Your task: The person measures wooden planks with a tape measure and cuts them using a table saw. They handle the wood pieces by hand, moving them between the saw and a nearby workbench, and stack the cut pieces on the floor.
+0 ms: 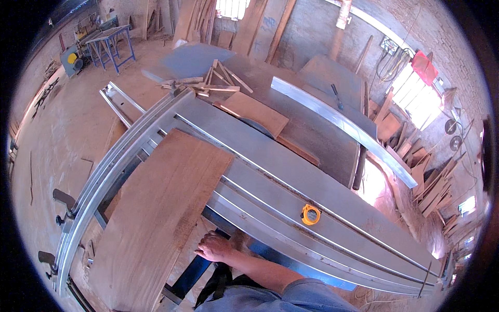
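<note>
My right hand (214, 246) is low in the middle, its fingers curled in and their undersides hidden. It is just right of the near edge of a long brown wooden board (156, 208), with a narrow gap between them. Beneath the hand runs a dark blue frame bar (193, 278). My left hand does not show. The board lies slantwise across the grey metal sliding table (249, 179) of a panel saw and the rail at its left. A yellow tape measure (311, 214) rests on the table to the right.
Beyond the sliding table, the saw blade (254, 126) shows beside a wooden panel (254, 112). A long metal fence (338, 125) crosses the far side. Wood strips (221, 78) lie behind the saw, and offcuts (439, 184) pile up at the right wall. A blue-legged stand (110, 47) stands far left.
</note>
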{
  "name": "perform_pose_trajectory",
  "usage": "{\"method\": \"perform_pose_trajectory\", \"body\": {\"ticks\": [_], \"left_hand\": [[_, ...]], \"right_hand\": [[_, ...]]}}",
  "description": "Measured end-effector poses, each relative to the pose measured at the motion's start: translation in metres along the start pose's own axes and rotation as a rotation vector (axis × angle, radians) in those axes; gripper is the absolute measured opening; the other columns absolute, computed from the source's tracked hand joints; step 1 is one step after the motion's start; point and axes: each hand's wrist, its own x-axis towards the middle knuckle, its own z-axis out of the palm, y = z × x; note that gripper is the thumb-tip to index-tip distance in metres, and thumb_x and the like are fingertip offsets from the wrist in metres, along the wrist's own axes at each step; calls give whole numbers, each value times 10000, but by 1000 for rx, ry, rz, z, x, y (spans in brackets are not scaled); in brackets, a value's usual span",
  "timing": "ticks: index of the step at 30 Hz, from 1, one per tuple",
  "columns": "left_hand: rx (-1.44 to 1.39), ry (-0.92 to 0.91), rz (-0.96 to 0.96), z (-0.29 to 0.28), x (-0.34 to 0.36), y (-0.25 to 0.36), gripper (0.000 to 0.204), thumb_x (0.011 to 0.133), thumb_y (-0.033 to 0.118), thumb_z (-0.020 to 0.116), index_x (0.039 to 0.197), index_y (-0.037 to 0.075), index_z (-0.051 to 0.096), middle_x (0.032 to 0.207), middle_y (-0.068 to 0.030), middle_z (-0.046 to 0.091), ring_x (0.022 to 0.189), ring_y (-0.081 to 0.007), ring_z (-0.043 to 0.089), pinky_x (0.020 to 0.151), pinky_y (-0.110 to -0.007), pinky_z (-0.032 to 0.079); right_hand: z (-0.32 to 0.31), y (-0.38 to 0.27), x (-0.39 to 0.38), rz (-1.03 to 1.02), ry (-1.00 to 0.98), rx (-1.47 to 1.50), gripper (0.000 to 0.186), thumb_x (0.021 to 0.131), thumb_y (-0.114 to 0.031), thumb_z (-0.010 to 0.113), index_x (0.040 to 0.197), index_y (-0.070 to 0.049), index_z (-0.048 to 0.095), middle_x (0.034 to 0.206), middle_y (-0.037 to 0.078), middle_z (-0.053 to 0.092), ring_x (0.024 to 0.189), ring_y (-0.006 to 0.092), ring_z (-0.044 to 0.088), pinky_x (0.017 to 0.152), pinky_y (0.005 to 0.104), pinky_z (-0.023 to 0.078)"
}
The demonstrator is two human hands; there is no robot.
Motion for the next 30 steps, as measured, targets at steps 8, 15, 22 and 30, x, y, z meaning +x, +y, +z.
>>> {"method": "perform_pose_trajectory", "body": {"ticks": [8, 15, 22, 30], "left_hand": [[11, 24, 33, 11, -23, 1, 368, 925, 404, 513, 863, 65, 640, 748, -32, 602, 629, -170, 555, 564, -342, 473], [5, 66, 47, 5, -43, -7, 344, 921, 378, 526, 874, 57, 638, 763, -24, 595, 645, -164, 552, 581, -336, 464], [-25, 108, 79, -8, -70, -21, 321, 917, 352, 538, 884, 48, 636, 778, -17, 589, 661, -158, 550, 598, -329, 455], [-26, 213, 277, -92, -118, -56, 305, 917, 326, 542, 894, 37, 636, 795, -10, 585, 682, -152, 549, 622, -323, 446]], "right_hand": [[3, -3, 0, 15, 15, -59, 357, 838, -385, 622, 646, -85, 619, 676, 90, 616, 752, 264, 615, 754, 389, 454], [-2, -3, -4, 6, 21, -11, 323, 831, -358, 627, 656, -87, 624, 690, 93, 627, 763, 263, 620, 775, 385, 457], [-3, -2, -9, 11, 43, -3, 302, 831, -336, 626, 674, -77, 632, 720, 103, 641, 770, 269, 621, 786, 380, 456], [-9, 2, -5, -9, -47, 42, 274, 829, -330, 622, 979, -106, 672, 936, 135, 673, 896, 306, 633, 847, 436, 486]]}}
